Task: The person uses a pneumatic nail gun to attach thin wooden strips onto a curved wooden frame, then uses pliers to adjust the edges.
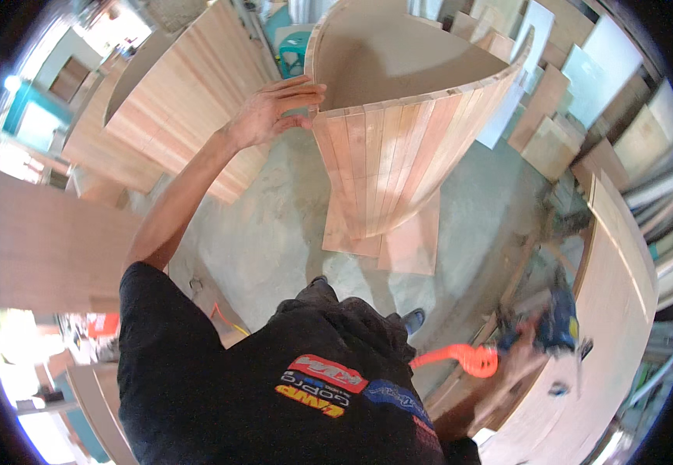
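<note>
A curved wooden shell (398, 147), faced with narrow vertical slats, stands in front of me with its hollow side facing up. My left hand (278, 112) grips its near left top corner, fingers laid over the edge and thumb below. Low on the right, my right hand (526, 341) is wrapped round a blue power tool (560, 319). Motion smears both, so the tool's exact kind does not show. Beside the right forearm hangs an orange coiled hose (468, 359). The tool is apart from the shell, over a pale curved wooden panel (592, 387).
Thin boards (408, 248) lie under the shell on the concrete floor (251, 225). Another slatted curved piece (189, 101) stands at the left. A large brown panel (50, 240) is nearer on that side. Several sheets (550, 147) lean at the back right. Behind the shell is a teal stool (294, 53).
</note>
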Demonstrator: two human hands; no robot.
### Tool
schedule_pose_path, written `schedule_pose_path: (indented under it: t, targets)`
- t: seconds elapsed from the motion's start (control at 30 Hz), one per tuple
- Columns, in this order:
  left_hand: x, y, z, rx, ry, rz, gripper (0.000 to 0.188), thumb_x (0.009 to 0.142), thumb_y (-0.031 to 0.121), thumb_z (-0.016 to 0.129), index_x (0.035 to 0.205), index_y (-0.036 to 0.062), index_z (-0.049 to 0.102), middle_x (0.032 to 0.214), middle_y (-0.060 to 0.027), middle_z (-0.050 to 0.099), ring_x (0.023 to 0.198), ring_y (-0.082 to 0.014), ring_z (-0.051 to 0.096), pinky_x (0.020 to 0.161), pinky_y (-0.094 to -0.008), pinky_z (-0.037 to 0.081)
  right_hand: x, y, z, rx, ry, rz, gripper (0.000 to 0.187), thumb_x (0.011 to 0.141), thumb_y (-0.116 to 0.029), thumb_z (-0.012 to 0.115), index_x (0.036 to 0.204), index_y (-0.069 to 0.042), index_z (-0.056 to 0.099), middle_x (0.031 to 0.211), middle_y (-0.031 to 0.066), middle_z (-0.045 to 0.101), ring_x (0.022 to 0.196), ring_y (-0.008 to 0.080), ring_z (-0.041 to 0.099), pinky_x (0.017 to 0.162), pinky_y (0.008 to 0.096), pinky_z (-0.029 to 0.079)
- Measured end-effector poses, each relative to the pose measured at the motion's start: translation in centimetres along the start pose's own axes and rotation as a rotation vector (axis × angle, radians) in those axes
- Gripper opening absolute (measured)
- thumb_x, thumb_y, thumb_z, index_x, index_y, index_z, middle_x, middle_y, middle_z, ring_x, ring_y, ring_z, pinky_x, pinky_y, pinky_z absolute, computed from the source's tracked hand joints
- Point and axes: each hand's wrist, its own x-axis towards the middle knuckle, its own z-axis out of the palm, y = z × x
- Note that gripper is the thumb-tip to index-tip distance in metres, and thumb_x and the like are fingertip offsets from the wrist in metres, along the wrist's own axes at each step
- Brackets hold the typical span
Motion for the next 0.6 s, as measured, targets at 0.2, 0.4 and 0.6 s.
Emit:
schedule_pose_path:
  t: [0.2, 0.4, 0.6]
  targets:
    - [0.5, -3.0, 2.5, -0.155, 0.142, 0.163, 0.050, 0.085, 0.041, 0.070, 0.119, 0.0054, 0.066, 0.131, -0.0081, 0.063, 0.129, -0.0312, 0.054, 0.108, -0.0426, 0.042, -13.9, -3.3, 21.8, 0.015, -0.260, 0.187, 0.009, 0.093, -0.016, 0.074, 0.095, -0.007, 0.071, 0.074, -0.0032, 0.061, 0.067, 0.0085, 0.055, 0.063, 0.0246, 0.045]
    - [1.2, -3.7, 3.1, -0.149, 0.232, 0.277, 0.047, 0.083, 0.043, 0.071, 0.110, 0.0051, 0.066, 0.114, -0.0076, 0.066, 0.113, -0.0302, 0.059, 0.098, -0.0419, 0.045, -19.4, -3.9, 31.3, 0.137, -0.495, 0.058, 0.040, 0.084, -0.012, 0.082, 0.116, 0.000, 0.062, 0.104, 0.0092, 0.070, 0.093, 0.0173, 0.067, 0.082, 0.0328, 0.054]
    - [1.4, -4.4, 3.1, -0.171, 0.204, 0.315, 0.050, 0.081, 0.045, 0.071, 0.109, 0.0037, 0.066, 0.115, -0.0096, 0.066, 0.113, -0.0321, 0.060, 0.099, -0.0422, 0.045, -18.8, -3.2, 34.3, 0.027, -0.488, -0.261, 0.028, 0.085, -0.014, 0.081, 0.108, -0.002, 0.068, 0.098, 0.0075, 0.072, 0.089, 0.0169, 0.068, 0.078, 0.0327, 0.054]
